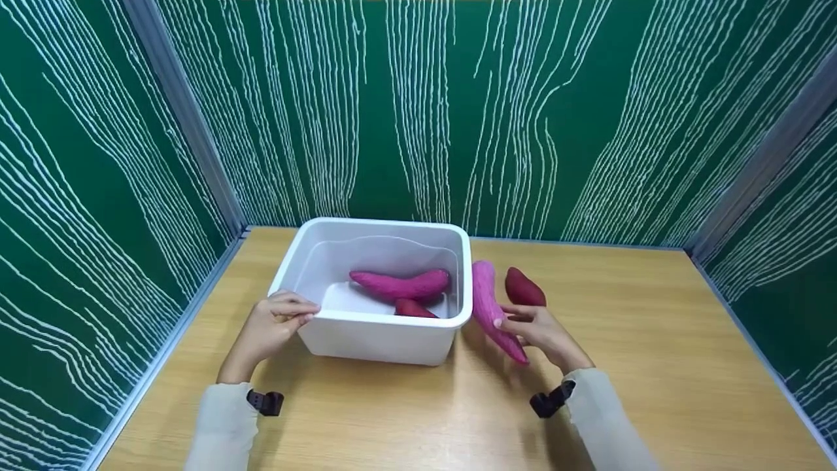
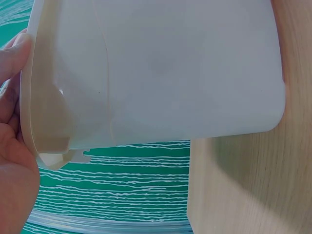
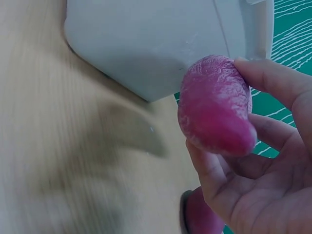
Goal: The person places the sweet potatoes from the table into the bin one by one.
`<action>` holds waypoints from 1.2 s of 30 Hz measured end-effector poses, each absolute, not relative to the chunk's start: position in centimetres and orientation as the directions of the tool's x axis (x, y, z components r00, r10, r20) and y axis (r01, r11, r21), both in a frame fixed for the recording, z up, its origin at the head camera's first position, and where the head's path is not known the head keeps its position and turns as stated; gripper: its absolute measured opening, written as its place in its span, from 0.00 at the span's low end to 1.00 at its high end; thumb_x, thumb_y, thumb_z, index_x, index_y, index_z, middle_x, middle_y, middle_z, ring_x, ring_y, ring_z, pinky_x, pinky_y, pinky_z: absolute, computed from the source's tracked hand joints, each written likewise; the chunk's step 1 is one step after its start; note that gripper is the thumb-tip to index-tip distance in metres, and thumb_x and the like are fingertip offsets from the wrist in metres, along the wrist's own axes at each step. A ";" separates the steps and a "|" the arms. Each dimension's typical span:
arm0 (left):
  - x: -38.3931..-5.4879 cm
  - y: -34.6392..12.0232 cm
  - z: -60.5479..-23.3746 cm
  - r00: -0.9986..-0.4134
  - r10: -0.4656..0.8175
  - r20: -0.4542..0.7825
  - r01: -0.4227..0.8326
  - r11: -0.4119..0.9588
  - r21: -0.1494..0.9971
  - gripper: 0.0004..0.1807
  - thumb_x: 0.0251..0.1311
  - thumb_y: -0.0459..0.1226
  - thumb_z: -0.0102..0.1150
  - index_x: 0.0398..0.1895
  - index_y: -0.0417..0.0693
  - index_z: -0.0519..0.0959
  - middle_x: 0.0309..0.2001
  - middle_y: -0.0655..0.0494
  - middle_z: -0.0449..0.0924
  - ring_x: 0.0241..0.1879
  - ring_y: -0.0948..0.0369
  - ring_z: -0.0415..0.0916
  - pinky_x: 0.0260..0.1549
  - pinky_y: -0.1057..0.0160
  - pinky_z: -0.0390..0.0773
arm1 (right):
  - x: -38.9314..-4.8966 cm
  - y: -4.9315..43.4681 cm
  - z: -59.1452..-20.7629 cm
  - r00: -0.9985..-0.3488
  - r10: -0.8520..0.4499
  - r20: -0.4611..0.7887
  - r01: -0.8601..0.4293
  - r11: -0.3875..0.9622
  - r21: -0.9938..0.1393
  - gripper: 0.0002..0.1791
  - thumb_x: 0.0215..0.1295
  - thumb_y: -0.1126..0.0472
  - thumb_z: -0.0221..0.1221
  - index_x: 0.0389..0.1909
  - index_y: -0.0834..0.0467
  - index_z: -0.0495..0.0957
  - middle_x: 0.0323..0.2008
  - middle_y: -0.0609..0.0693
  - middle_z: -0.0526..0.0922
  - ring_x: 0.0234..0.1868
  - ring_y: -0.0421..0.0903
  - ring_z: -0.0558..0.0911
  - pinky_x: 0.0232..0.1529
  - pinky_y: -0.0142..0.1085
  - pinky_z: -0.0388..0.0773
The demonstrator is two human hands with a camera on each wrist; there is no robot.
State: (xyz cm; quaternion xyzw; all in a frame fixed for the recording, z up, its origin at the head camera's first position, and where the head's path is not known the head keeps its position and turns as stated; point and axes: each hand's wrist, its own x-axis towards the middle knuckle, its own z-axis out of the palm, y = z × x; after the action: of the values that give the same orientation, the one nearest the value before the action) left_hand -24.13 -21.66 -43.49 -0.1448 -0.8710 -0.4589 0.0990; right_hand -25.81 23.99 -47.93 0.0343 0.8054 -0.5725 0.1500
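While right hand point(image 1: 546, 335) pinches, sweet potato point(image 3: 214, 105) between fingertips point(image 3: 247, 68)

Text check: we read no words, brands, numbers or signs in any view | green panel point(image 1: 418, 131), twelve o'clock: we find wavy white lines, no letters | white tub point(image 1: 379, 340), between six and seven: nothing legible | black wrist device point(image 1: 552, 399), near five: too small for us to read
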 end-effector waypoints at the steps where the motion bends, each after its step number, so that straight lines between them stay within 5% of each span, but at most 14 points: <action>1: -24.1 -21.6 -43.5 -0.939 0.162 0.304 0.343 0.542 0.767 0.11 0.54 0.28 0.66 0.36 0.52 0.88 0.39 0.58 0.84 0.45 0.61 0.75 0.48 0.72 0.75 | -25.8 24.0 -47.8 -0.953 -0.112 -0.283 0.230 0.343 -0.911 0.38 0.57 0.47 0.67 0.65 0.60 0.69 0.59 0.60 0.75 0.45 0.46 0.79 0.45 0.38 0.80; 10: -24.2 -21.6 -43.4 -0.944 0.161 0.288 0.328 0.551 0.767 0.11 0.55 0.27 0.64 0.37 0.51 0.88 0.40 0.55 0.84 0.47 0.57 0.76 0.56 0.52 0.74 | -25.8 24.5 -46.6 -0.950 -0.141 -0.278 0.213 0.359 -0.909 0.39 0.58 0.46 0.66 0.67 0.59 0.66 0.63 0.61 0.71 0.50 0.49 0.77 0.50 0.39 0.79; 21: -24.2 -21.6 -43.6 -0.946 0.159 0.283 0.322 0.553 0.768 0.12 0.55 0.27 0.64 0.37 0.51 0.88 0.41 0.55 0.84 0.48 0.57 0.76 0.54 0.52 0.77 | -26.1 25.0 -45.4 -0.948 -0.166 -0.271 0.196 0.365 -0.910 0.39 0.58 0.45 0.65 0.67 0.58 0.66 0.62 0.60 0.69 0.51 0.50 0.75 0.49 0.37 0.79; 28: -24.3 -21.7 -43.7 -0.936 0.166 0.310 0.349 0.548 0.760 0.10 0.53 0.27 0.66 0.36 0.48 0.88 0.38 0.57 0.85 0.45 0.60 0.76 0.51 0.64 0.75 | -26.4 25.2 -45.0 -0.957 -0.182 -0.227 0.156 0.336 -0.929 0.38 0.59 0.48 0.65 0.67 0.62 0.66 0.59 0.62 0.72 0.44 0.45 0.79 0.44 0.33 0.80; 36: -24.2 -21.6 -43.6 -0.946 0.157 0.285 0.324 0.536 0.780 0.10 0.55 0.27 0.64 0.37 0.47 0.88 0.40 0.53 0.84 0.47 0.56 0.76 0.59 0.50 0.70 | -26.6 25.3 -44.1 -0.955 -0.190 -0.227 0.149 0.357 -0.922 0.40 0.59 0.46 0.65 0.67 0.61 0.66 0.60 0.61 0.71 0.47 0.47 0.77 0.47 0.35 0.79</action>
State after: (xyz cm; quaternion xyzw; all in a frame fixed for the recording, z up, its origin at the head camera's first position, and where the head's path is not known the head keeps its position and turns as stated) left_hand -24.18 -21.64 -43.61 -0.1381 -0.8716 -0.4616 0.0901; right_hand -26.63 25.33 -44.09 -0.0129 0.8099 -0.5671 0.1494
